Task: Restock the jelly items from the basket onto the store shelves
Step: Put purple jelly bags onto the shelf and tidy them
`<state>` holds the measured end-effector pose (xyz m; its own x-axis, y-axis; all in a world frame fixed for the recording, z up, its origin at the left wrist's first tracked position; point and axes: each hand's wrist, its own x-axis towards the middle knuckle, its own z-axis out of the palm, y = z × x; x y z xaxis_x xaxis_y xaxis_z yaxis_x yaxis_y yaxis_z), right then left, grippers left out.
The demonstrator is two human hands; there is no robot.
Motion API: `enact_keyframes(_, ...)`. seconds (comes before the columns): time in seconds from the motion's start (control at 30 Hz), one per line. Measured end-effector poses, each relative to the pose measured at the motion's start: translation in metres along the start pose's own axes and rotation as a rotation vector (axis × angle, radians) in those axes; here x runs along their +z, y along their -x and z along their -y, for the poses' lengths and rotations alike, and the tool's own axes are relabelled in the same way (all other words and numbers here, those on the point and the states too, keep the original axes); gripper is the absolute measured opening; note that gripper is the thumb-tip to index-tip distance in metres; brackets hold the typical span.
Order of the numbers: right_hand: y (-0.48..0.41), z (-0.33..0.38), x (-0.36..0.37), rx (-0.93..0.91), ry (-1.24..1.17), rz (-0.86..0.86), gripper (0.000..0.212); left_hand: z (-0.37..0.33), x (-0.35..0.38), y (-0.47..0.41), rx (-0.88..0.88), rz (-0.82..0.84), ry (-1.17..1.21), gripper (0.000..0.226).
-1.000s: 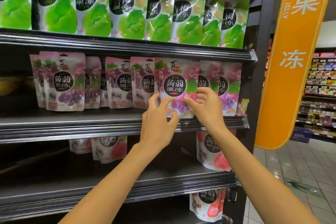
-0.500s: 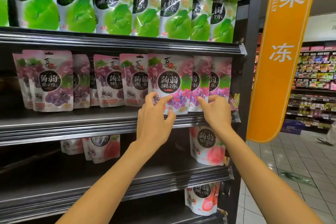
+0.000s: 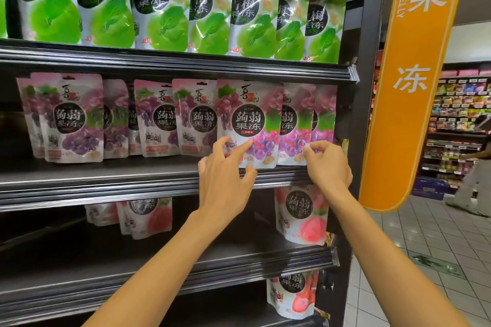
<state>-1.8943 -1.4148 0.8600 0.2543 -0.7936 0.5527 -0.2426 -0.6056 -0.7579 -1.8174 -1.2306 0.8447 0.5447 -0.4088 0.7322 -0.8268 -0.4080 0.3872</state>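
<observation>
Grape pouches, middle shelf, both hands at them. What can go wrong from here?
1. The front grape pouch stands at the shelf lip, touched only low down by the left hand; it may tip forward and fall.
2. The right hand is at the lower corner of the next pouch; a tug might topple the overlapping row.

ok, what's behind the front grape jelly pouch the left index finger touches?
Behind the front grape pouch, a second grape pouch and a third grape pouch stick out on its right. Anything directly behind it is covered.
</observation>
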Motion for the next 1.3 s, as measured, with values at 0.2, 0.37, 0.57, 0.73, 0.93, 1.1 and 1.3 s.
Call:
enact_keyframes(0.2, 0.018, -0.004, 0.007, -0.077, -0.192, -0.152, 0.015, 0.001, -0.002, 0.014, -0.007, -0.023, 0.135, 0.047)
enact_keyframes(0.37, 0.065, -0.002, 0.019, -0.213, -0.512, -0.003, 0.003, 0.015, -0.014, 0.041, 0.043, -0.181, 0.447, 0.032)
enact_keyframes(0.57, 0.153, -0.02, 0.047, -0.137, -0.625, 0.265, 0.006, 0.062, -0.018, 0.107, -0.114, -0.155, 0.528, 0.024)
enact_keyframes(0.73, 0.267, -0.058, 0.088, 0.111, -0.56, 0.531, 0.009, 0.14, -0.023, 0.201, -0.419, 0.059, 0.529, 0.021)
enact_keyframes(0.93, 0.437, -0.117, 0.137, 0.486, -0.394, 0.749, 0.015, 0.251, -0.023, 0.361, -0.829, 0.295, 0.569, 0.018)
enact_keyframes(1.1, 0.56, -0.175, 0.168, 0.71, -0.201, 0.903, 0.031, 0.313, -0.014, 0.495, -1.221, 0.407, 0.549, 0.018)
enact_keyframes(1.3, 0.684, -0.272, 0.209, 0.871, -0.011, 1.039, 0.029, 0.373, 0.026, 0.638, -1.605, 0.516, 0.486, 0.013)
